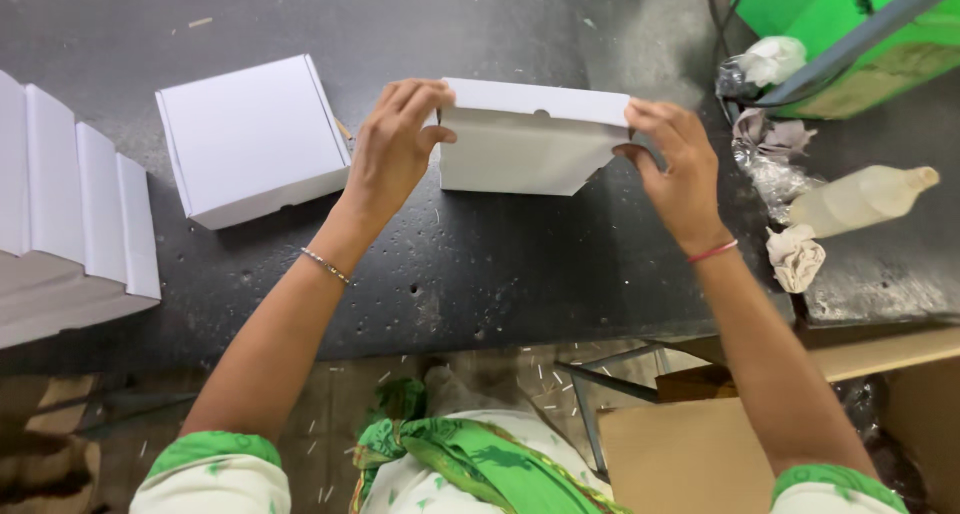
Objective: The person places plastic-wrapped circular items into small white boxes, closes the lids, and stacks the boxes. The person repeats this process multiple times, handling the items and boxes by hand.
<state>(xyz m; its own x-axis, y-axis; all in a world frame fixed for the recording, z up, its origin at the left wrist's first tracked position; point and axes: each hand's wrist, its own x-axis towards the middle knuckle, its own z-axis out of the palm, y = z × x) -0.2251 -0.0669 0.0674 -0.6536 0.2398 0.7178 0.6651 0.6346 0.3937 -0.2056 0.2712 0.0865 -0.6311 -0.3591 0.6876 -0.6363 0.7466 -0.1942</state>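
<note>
Centre of the frame, slightly above the middle: one white cardboard box [530, 144], half folded, lid flap up, resting on the dark table [480, 274]. Left hand [392, 149] grasping the box's left end, fingers curled over the top corner. Right hand [680, 169] grasping the right end, fingertips pinching the flap edge. One bracelet on each wrist.

Left of centre: one finished white box [250, 139], closed, lying flat, apart from the held one. Far left edge: one stack of flat white box blanks [70, 214], fanned in steps.

Right side: one pale plastic bottle [860, 199] lying on its side. Near it, crumpled scraps of paper and plastic [780, 144], several, exact count not clear. Upper right corner: one green crate [850, 34]. Lower right: brown cardboard sheets [680, 454] below the table edge.
</note>
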